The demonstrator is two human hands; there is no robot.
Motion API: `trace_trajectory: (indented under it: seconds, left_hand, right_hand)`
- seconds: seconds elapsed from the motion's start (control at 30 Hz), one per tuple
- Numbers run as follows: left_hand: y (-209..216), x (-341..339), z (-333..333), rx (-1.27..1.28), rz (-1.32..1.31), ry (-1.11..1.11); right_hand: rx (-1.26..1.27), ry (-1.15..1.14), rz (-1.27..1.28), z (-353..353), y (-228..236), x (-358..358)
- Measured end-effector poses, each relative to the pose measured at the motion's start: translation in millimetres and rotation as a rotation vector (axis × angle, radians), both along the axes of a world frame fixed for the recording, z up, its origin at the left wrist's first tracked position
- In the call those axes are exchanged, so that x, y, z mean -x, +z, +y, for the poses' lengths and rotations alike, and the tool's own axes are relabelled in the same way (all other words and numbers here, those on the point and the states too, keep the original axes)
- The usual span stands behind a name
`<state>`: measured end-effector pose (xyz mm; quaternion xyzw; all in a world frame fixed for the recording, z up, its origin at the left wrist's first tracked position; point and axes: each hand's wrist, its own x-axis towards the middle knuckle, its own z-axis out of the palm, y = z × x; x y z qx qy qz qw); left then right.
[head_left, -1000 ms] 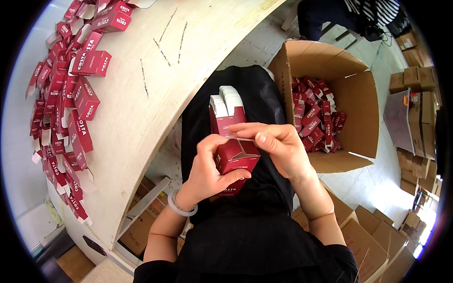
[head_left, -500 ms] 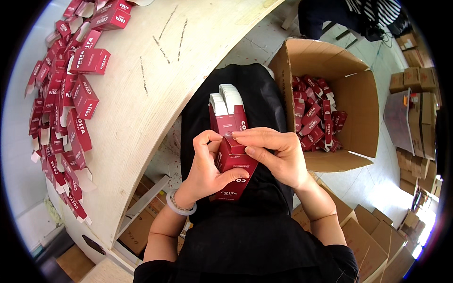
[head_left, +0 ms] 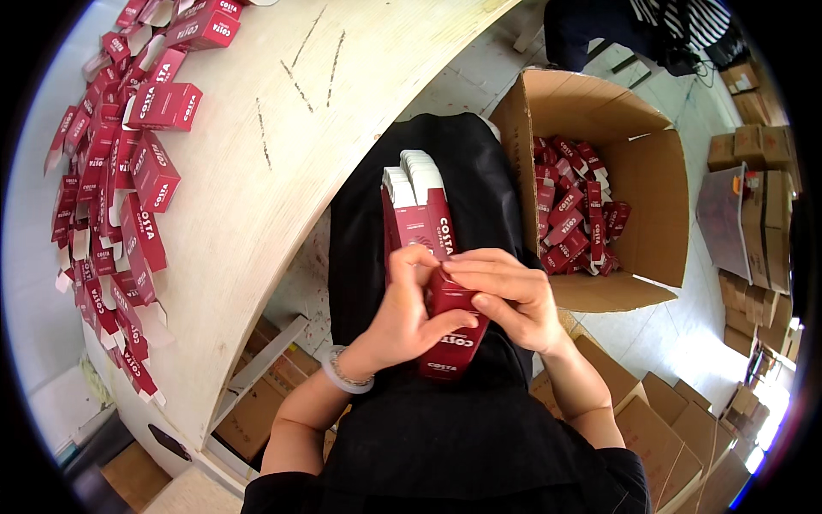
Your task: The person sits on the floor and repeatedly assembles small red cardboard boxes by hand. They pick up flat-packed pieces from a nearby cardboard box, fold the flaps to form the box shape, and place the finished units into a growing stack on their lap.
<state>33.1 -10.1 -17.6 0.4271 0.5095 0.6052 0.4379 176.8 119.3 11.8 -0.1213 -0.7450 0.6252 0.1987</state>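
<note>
A small red carton (head_left: 443, 365) sits between my two hands above my lap, its far end tilted up under my fingers. My left hand (head_left: 406, 313) wraps its left side, thumb across the face and forefinger bent at the end. From the right, my right hand (head_left: 516, 295) presses fingertips and thumb on the same end, so the flap there is partly hidden. Just beyond my hands, a stack of flat red cartons (head_left: 413, 228) with white end flaps lies on my black apron (head_left: 360, 188).
To the left, a pale wooden table (head_left: 248, 197) bears a heap of red cartons (head_left: 157, 176) along its far-left side. A large open cardboard box (head_left: 655, 201) on the right holds many red cartons. Brown boxes (head_left: 668, 437) stand at lower right. A person in striped clothing (head_left: 685, 21) is at the top.
Both hands and the carton have shifted a little right and toward me. More of the flat stack's printed face shows. My fingers remain at the carton's far end.
</note>
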Motion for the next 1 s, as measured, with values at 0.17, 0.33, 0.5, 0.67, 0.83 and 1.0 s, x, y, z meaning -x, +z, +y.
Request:
trace_trajectory:
  seconds: [0.17,0.33,0.5,0.67,0.83,1.0]
  left_hand:
    - [8,-3,17,0.025,0.024,-0.111]
    - [4,-4,10,0.045,-0.024,-0.18]
    - [3,0,8,0.245,-0.384,-0.233]
    - [-62,33,-5,0.316,0.155,0.44]
    - [-89,37,22,0.422,0.156,0.403]
    - [-96,41,42,0.51,-0.2,0.255]
  right_hand:
    - [-0.192,-0.091,-0.06,2,15,-7]
    - [-0.258,-0.114,0.015,-12,1,-14]
    - [-0.207,-0.202,-0.064,-5,-4,-19]
    - [-0.898,-0.962,-0.554,85,8,-71]
    - [0.04,-0.514,-0.362,45,-33,11]
    - [-0.155,-0.442,-0.393,9,-102,44]
